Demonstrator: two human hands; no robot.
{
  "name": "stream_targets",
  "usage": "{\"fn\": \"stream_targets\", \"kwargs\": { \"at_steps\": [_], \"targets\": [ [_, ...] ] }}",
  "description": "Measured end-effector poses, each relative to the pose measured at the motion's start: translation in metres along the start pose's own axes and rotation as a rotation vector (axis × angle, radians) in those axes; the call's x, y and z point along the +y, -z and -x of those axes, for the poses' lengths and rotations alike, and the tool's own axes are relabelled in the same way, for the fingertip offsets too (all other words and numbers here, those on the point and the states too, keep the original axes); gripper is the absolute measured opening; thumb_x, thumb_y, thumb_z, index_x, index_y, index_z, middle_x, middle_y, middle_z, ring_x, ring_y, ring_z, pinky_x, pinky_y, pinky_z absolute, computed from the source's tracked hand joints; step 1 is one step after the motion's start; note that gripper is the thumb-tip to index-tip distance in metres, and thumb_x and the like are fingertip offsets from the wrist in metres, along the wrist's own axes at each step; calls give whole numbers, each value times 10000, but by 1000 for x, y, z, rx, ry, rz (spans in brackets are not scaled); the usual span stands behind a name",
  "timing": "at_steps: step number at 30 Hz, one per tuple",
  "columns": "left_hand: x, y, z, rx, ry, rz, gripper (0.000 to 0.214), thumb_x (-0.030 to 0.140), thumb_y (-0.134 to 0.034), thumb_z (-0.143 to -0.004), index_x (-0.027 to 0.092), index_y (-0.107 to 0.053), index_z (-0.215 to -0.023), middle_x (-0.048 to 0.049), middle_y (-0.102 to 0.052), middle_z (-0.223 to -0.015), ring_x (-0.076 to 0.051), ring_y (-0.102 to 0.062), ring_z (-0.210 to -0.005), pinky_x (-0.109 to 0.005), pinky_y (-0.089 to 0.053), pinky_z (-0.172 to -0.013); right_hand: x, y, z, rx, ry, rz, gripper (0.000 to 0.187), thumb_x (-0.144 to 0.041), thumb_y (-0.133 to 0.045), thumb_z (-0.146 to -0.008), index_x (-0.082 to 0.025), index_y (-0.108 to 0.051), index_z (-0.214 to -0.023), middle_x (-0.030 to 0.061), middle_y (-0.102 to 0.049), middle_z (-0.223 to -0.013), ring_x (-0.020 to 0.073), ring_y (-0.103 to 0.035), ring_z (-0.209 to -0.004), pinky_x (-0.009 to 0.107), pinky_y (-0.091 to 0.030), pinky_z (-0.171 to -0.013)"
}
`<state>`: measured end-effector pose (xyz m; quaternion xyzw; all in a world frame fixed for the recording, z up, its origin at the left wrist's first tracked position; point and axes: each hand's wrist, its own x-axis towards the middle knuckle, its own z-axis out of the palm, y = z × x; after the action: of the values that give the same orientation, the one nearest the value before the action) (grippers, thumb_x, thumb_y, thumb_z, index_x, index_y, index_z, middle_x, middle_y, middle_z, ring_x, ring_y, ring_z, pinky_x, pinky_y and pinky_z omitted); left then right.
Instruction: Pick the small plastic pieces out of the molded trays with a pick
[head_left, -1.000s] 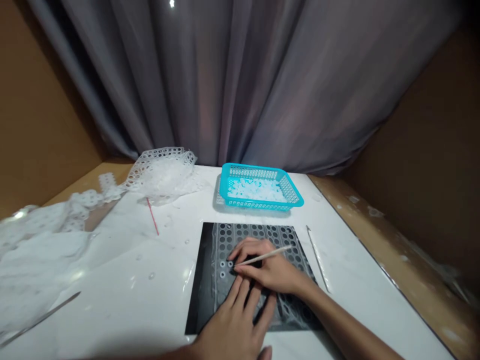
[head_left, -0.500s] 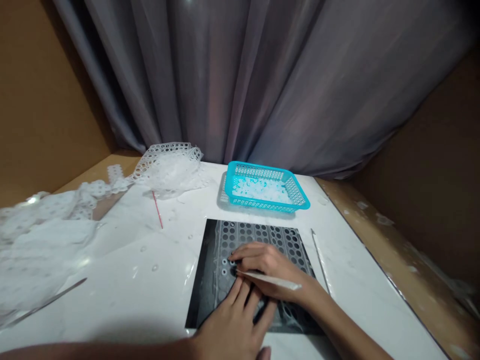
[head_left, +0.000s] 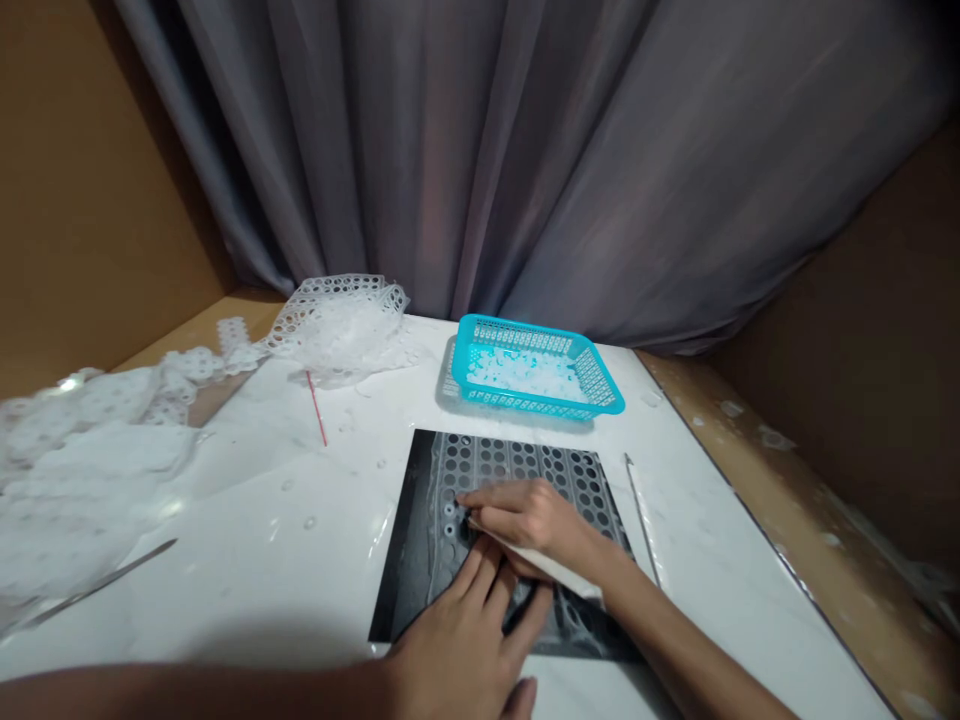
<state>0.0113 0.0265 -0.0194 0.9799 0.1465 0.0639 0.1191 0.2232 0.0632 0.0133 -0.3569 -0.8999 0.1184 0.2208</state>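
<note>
A: What is the right hand [head_left: 536, 520] doing?

B: Its grip is pinched closed on a thin pale stick [head_left: 570, 580]. The fore end is tucked under the fingertips by the left-hand columns of holes, and the back end slants down toward the wrist.

A: Holes in what?

B: A clear perforated sheet [head_left: 525, 462] with rows of round holes. It lies on a dark mat [head_left: 409, 590] in the middle of the white surface [head_left: 262, 600]. A few holes beside the stick's tip show small pale rings.

A: And the left hand [head_left: 465, 650]?

B: It lies palm down on the near part of the sheet with the fingers stretched out and a little spread. Its grip is slack and has hold of nothing. The fingertips reach right up under the right hand, though I cannot tell whether they touch.

A: What lies around them?

B: Behind the mat stands a turquoise basket [head_left: 525, 403] with small white pieces [head_left: 529, 372] in it. Left of that lies a red stick [head_left: 316, 410], and past it is a heap of punched plastic webbing [head_left: 337, 325], with more trailing along the left edge. A thin metal rod [head_left: 643, 520] lies just right of the mat, well apart from a second rod [head_left: 97, 588] at the near left. A grey curtain [head_left: 525, 150] hangs at the back.
</note>
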Motion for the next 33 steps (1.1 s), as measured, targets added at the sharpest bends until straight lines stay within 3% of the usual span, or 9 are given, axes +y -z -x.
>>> {"fn": "stream_targets", "kwargs": {
  "at_steps": [6,17,22,26,33],
  "targets": [
    [1,0,0,-23,22,30,812,563,-517,-1057,181,-244,-1719,-222,-446,-1661,-449,-418,-1525,-600,-292,-1274,0,-2,1,4,-20,-26,153,-78,-609,-959,-182,-710,-1005,165,-772,-1319,273,-791,-1133,411,-678,-910],
    [6,1,0,11,47,13,829,582,-472,-1072,184,-174,-1735,-228,-384,-1691,-454,-411,-1524,-591,-286,-1271,-7,21,-6,-83,-141,-223,194,-103,-631,-1014,-190,-800,-976,119,-787,-1302,251,-765,-1217,361,-652,-957],
    [7,5,0,-8,56,13,753,604,-454,-1073,182,-333,-1684,-220,-505,-1600,-447,-491,-1450,-581,-345,-1222,-11,23,-8,-120,-70,-107,196,-92,-631,-1013,-193,-767,-915,133,-781,-1296,260,-803,-1081,374,-675,-849],
    [6,13,0,-49,57,48,632,572,-461,-1086,186,-511,-1584,-173,-601,-1520,-390,-525,-1404,-540,-344,-1223,-13,23,-11,-133,33,-10,207,-73,-636,-1007,-197,-721,-864,155,-770,-1295,275,-790,-1098,392,-677,-824],
    [8,10,1,-15,57,20,712,584,-473,-1076,191,-392,-1665,-192,-557,-1559,-409,-487,-1437,-548,-340,-1215,-1,28,-18,-193,98,-26,198,-82,-665,-984,-216,-743,-860,109,-802,-1162,248,-803,-992,351,-667,-792]
  ]
}}
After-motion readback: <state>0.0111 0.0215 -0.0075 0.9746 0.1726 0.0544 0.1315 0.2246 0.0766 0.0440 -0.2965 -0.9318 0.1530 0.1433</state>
